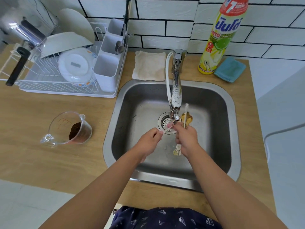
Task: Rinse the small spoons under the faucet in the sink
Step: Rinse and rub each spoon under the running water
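Under the faucet (176,96), a pink spoon (168,128) is pinched in the left hand (149,141); several spoons (185,119) are clamped in the right hand's (186,138) grip.

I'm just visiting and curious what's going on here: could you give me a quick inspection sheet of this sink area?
Surface: wooden counter around a steel sink.
Job's things: pink small spoon under the faucet; more spoons bunched upright.
Clutter: measuring cup, dish rack, beige cloth, blue cloth, detergent bottle.
Grips: left hand pinches the pink spoon; right hand holds the bunch.
Cables: white hose beside the faucet.
Surroundings: white tiled wall.
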Demonstrator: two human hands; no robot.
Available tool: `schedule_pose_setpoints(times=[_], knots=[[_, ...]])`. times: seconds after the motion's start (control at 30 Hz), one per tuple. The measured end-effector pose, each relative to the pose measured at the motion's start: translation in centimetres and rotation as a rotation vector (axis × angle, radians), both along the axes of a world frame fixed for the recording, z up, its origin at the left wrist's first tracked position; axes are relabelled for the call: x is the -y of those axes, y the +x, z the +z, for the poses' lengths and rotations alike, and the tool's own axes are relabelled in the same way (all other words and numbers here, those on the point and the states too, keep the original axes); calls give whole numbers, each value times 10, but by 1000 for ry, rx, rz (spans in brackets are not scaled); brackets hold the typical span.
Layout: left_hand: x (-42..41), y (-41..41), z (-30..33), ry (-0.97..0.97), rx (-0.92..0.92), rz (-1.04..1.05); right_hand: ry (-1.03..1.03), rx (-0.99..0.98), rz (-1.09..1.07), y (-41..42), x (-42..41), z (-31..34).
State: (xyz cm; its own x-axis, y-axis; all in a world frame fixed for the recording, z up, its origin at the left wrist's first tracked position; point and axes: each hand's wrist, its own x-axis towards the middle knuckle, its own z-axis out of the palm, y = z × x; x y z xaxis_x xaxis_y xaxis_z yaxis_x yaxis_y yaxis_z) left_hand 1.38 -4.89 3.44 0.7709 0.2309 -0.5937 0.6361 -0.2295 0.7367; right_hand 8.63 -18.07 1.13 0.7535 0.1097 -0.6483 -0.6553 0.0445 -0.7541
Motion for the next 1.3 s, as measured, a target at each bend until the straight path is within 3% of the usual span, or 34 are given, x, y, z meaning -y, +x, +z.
schedule_pose_setpoints(times=[0.17,0.3,0.47,0.57,0.63,0.77,0.9,1.0,1.07,1.13,1.3], knots=[[-11,-1,-2,201,76,-87,22,28,217,-16,-5,4],[-13,0,2,203,109,-118,60,13,28,-2,-3,3],[-9,7,6,-43,-8,3,127,51,171,-8,3,1],[-6,13,5,-213,-44,5,112,46,-61,7,16,-2],[-3,20,4,-224,-45,20,112,47,-157,15,26,-2],[8,36,2,-102,-53,166,91,63,-106,20,31,-2],[23,48,-2,-234,119,141,78,60,-121,23,31,2],[21,44,1,-9,152,-70,79,57,-210,28,34,2],[17,40,1,246,110,-268,45,55,-178,27,32,0],[15,36,3,340,85,-344,37,40,-93,18,25,-4],[6,15,4,25,5,-136,104,8,90,-4,6,-6]])
